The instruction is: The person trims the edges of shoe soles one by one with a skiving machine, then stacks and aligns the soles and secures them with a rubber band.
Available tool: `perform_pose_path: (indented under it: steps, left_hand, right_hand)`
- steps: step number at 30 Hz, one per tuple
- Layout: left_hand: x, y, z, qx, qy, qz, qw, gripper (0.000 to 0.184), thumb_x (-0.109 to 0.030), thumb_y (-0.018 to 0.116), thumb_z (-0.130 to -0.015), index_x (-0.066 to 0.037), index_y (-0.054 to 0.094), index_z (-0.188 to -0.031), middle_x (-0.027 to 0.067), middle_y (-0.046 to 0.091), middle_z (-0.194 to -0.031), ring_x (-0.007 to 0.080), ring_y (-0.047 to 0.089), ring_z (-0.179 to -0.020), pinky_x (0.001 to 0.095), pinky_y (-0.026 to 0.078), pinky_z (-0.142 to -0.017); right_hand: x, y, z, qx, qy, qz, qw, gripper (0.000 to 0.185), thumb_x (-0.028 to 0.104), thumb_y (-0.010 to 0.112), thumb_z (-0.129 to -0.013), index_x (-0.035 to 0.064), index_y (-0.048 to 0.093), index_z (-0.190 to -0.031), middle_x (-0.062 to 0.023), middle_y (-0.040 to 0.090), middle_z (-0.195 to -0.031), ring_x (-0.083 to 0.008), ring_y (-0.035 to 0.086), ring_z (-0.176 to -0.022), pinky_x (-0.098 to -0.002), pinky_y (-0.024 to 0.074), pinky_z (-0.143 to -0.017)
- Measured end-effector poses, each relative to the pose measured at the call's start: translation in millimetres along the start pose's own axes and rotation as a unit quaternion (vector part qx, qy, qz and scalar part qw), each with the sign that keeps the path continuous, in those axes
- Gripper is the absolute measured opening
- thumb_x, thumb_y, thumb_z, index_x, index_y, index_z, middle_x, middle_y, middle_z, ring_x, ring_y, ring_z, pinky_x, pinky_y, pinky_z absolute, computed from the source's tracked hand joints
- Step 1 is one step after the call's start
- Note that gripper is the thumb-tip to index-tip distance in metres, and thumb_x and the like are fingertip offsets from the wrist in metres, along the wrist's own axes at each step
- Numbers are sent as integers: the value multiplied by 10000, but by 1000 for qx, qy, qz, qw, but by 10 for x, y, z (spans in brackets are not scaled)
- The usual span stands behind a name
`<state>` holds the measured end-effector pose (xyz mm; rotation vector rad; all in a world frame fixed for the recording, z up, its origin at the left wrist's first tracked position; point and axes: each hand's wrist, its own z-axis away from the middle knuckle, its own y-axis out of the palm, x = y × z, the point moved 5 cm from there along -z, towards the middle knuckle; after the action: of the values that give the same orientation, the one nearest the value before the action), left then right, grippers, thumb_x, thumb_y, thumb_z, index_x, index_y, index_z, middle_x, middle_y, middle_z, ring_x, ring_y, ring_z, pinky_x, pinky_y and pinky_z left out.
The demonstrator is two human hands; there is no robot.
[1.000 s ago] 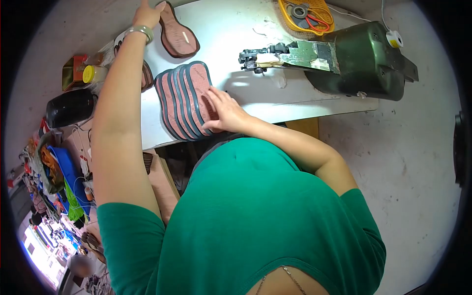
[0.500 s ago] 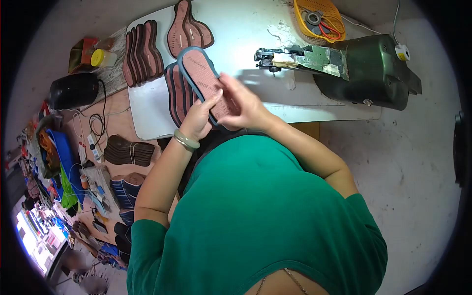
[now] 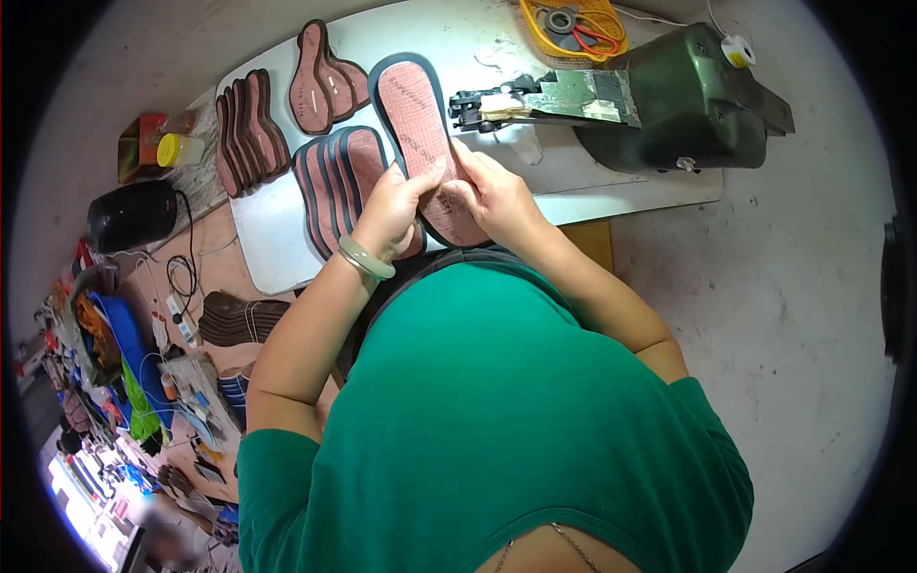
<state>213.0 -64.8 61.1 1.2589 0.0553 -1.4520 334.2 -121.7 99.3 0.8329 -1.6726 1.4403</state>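
My left hand [image 3: 390, 212], with a bangle at its wrist, grips the left side of a pink sole with a dark edge [image 3: 416, 124], thumb on its face. On the sole's right side, my right hand [image 3: 499, 196] holds it too. The sole is raised over the table's front edge. Beneath and left of it lies a row of overlapping blue-edged pink soles [image 3: 320, 186]. Two or more brown-edged soles [image 3: 313, 91] lie behind that row, and a fanned stack of similar ones [image 3: 250, 134] lies at the table's left.
A green sewing machine [image 3: 678, 105] stands at the right of the white table [image 3: 263, 244]. Behind its arm sits a yellow basket [image 3: 611, 13] with scissors and a ring. Left are a yellow-lidded jar [image 3: 181, 150], a black object [image 3: 132, 216] and bundled brown soles [image 3: 239, 320]. Blurred people appear bottom left.
My left hand came back from the table's far left and joined my right hand on one sole. The sole is now lifted higher, more upright and further right, with its printed face in view.
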Motion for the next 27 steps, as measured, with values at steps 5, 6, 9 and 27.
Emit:
perform_pose_path:
  steps: [5,6,9,27]
  left_hand:
    - [-55,105,-234,-40,8,39,998,273,-191,606,-903,25,608,-1070,100,653,-1040,191,628,-934,299,471,-852]
    - [-166,101,-335,-59,108,-108,986,272,-187,610,-892,28,612,-1059,112,652,-1037,213,628,-934,303,469,-855]
    - [-300,180,-699,-91,298,-384,869,269,-179,618,-871,33,621,-1036,136,651,-1031,258,629,-933,312,465,-861]
    - [-601,41,-1570,-210,425,-652,591,479,-304,660,-854,68,574,-1143,118,641,-1073,178,600,-1018,287,450,-913]
  right_hand:
    - [-30,-277,-91,-53,-46,91,993,400,226,699,-817,59,621,-1171,-161,644,-951,-267,636,-753,-313,519,-681]
    - [-61,-338,-130,-74,-67,78,992,397,243,705,-813,59,633,-1157,-155,646,-936,-258,636,-734,-312,519,-659]
    - [-349,-514,-297,-130,-90,16,987,404,270,707,-817,52,640,-1150,-132,656,-923,-226,635,-722,-312,513,-639]
    - [-689,-23,-72,-34,226,-498,837,304,272,555,-937,-25,594,-991,-112,643,-843,-185,624,-676,-293,501,-592]
